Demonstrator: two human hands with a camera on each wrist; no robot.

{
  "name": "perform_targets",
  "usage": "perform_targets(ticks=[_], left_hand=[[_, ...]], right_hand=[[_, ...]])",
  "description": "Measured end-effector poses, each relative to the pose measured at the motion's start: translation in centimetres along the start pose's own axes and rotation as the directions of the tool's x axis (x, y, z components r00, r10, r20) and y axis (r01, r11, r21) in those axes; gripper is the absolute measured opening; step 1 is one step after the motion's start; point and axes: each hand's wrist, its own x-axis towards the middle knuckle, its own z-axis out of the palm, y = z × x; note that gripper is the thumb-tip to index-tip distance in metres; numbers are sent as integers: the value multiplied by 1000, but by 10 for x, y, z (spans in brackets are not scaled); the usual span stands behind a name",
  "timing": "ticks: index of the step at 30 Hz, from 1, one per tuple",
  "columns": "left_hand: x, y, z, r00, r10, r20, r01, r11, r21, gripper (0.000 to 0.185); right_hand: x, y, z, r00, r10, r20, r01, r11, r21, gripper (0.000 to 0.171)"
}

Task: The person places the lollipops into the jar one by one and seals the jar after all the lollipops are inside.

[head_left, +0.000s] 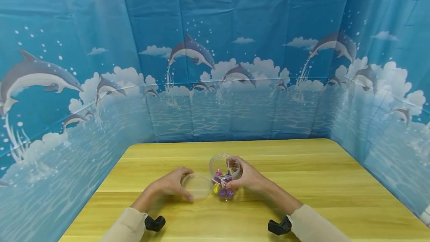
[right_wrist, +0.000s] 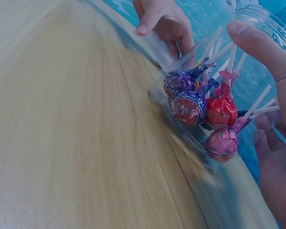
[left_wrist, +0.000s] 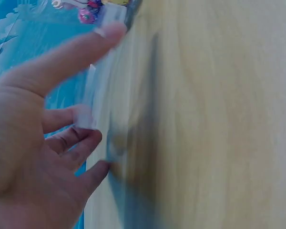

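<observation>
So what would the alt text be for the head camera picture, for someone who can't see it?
A person's right hand grips a clear plastic jar of wrapped lollipops on a yellow wooden table, while the left hand holds the jar's clear round lid just beside it. Blue sheets printed with dolphins wall in the table.

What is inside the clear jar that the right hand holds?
Inside the clear jar are wrapped lollipops, purple, red and pink, with white sticks. The right hand covers part of the jar wall, so their full number cannot be seen.
</observation>
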Motion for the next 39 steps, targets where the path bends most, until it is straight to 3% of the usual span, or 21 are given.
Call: perform_targets(ticks=[4, 11, 17, 22, 29, 34, 39], left_hand=[[-2, 3, -6, 1000, -9, -9, 8, 997, -79, 97], [-2, 11, -15, 999, 2, -45, -6, 995, -95, 90], [-2, 16, -21, 994, 22, -105, -49, 965, -257, 87], [3, 25, -25, 983, 90, -161, -150, 900, -409, 86], [17, 42, -23, 971, 158, -178, -234, 768, -596, 86], [27, 54, -19, 957, 212, -200, -292, 697, -655, 91], [34, 58, -14, 946, 239, -221, -325, 646, -690, 94]], right_hand=[[-1, -3, 0, 1000, 1, 6, -1, 1000, -12, 90], [1, -6, 0, 1000, 8, 1, -8, 1000, -29, 91], [2, -5, 1, 1000, 2, -1, -2, 1000, -26, 91], [2, -4, 1, 1000, 7, -7, -7, 1000, -22, 91], [2, -4, 2, 1000, 26, -13, -27, 999, -35, 87], [3, -4, 2, 1000, 21, -15, -22, 999, -38, 86], [3, -4, 3, 1000, 14, -7, -14, 1000, -19, 86]])
